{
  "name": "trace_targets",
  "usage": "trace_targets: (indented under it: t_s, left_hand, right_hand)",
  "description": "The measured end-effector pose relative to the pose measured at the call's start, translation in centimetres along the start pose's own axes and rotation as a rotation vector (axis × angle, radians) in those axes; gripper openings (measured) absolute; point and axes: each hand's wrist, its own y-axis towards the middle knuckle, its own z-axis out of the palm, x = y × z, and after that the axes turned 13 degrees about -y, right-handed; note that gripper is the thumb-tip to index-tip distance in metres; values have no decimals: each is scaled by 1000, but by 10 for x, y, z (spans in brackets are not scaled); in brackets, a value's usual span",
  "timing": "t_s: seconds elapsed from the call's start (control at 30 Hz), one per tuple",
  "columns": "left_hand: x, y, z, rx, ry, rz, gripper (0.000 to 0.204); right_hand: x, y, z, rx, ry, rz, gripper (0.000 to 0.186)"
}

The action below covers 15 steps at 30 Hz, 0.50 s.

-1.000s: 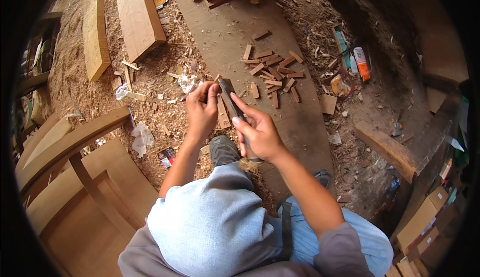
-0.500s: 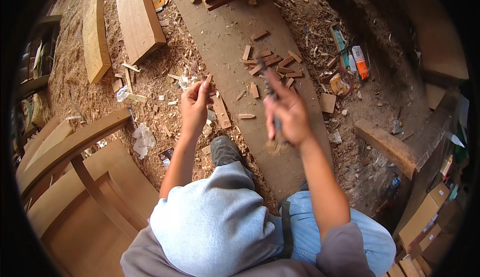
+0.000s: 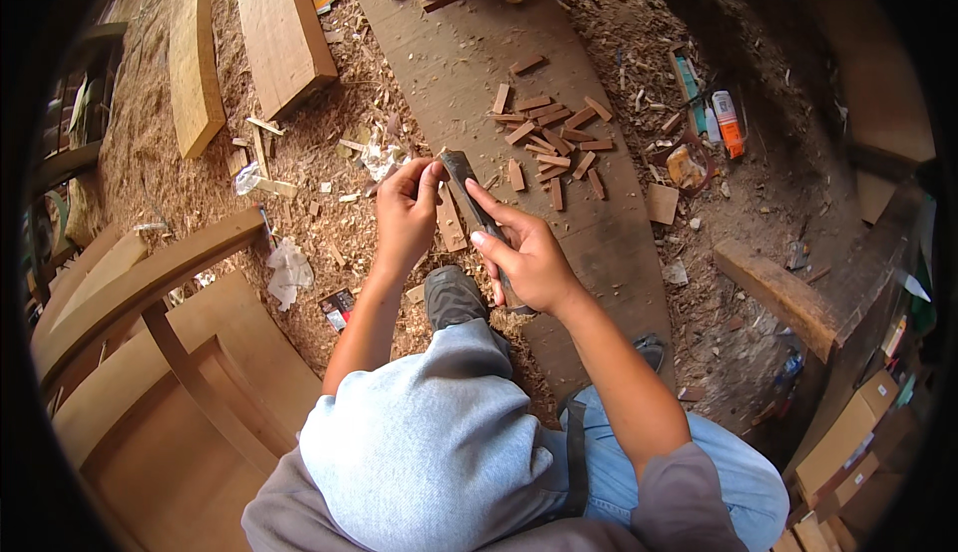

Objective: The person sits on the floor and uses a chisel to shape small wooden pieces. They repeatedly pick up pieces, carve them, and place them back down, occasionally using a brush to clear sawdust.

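Observation:
My left hand (image 3: 406, 211) pinches a small wooden piece (image 3: 435, 162) between thumb and fingertips. My right hand (image 3: 524, 261) is wrapped round a long, dark, flat tool (image 3: 457, 178), whose upper end touches or nearly touches that piece; what kind of tool it is I cannot tell. Both hands are over my jeans-clad legs (image 3: 419, 432), above one shoe (image 3: 449, 297). Just beyond them a scattered pile of short brown wood blocks (image 3: 549, 138) lies on a plywood board (image 3: 469, 43), and a longer offcut (image 3: 449, 218) lies beside my left hand.
Long timbers (image 3: 277, 28) lie on shavings at the upper left. A curved wooden frame (image 3: 150, 273) and panel (image 3: 190, 402) stand at the lower left. An orange-and-white tube (image 3: 726, 123), a rough timber (image 3: 773, 297) and cardboard boxes (image 3: 848, 432) are on the right.
Half a second ago my right hand had swung the tool rightward, away from my left hand; it has since come back up to the small piece, much as it was a second ago.

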Motion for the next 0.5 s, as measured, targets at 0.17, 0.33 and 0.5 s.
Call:
trace_targets:
  t_s: [0.17,0.33,0.5]
  left_hand:
    - [-14,-25,5,206,263,160,10]
    - [-16,-31,-6,-7,420,276,17]
    - [-2,-4,-7,-31,322,226,16]
  right_hand:
    - [32,25,-22,-466,-70,135,53]
    - [52,28,-69,-536,-116,-253,58]
    - [21,7,-35,-76,-17,42,62]
